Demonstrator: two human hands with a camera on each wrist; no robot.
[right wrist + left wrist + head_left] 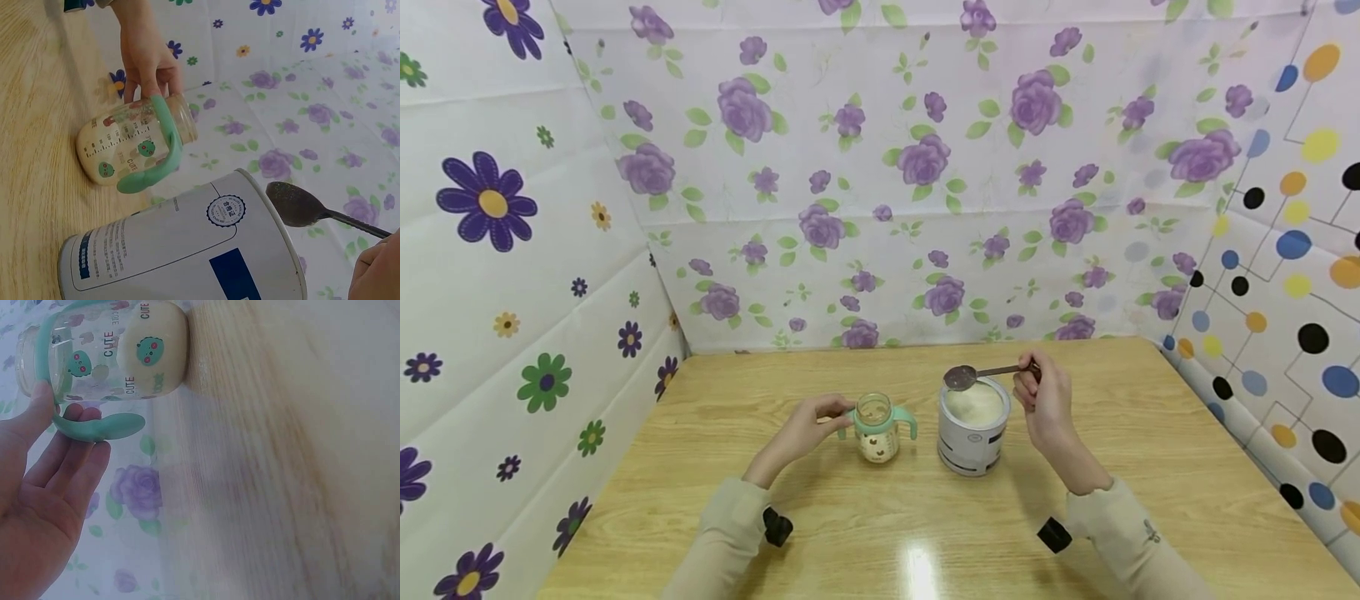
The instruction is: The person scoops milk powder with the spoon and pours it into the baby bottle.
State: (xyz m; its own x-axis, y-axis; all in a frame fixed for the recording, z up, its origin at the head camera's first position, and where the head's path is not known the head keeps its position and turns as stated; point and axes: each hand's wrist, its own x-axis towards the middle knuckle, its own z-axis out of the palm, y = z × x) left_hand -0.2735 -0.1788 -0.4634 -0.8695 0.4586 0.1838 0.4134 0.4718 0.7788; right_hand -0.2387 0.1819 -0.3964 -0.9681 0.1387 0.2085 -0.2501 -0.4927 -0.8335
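Note:
A clear baby bottle (880, 444) with a mint-green collar and two handles stands upright on the table, its mouth uncapped. Pale cream contents fill its lower part. My left hand (808, 427) grips the bottle's left handle (100, 429), thumb at the collar and fingertips around the handle. To the right stands an open white can (972, 452) of pale powder (976, 405). Over the can's far rim my right hand (1049, 402) holds a dark brown spoon (297, 205) by the end of its handle. No heap of powder shows in the spoon's bowl.
A wooden table (880, 533) carries everything, with a floral sheet (880, 167) hanging behind it. Patterned sheets also hang at the left and right sides. A dark block-like device sits at each wrist.

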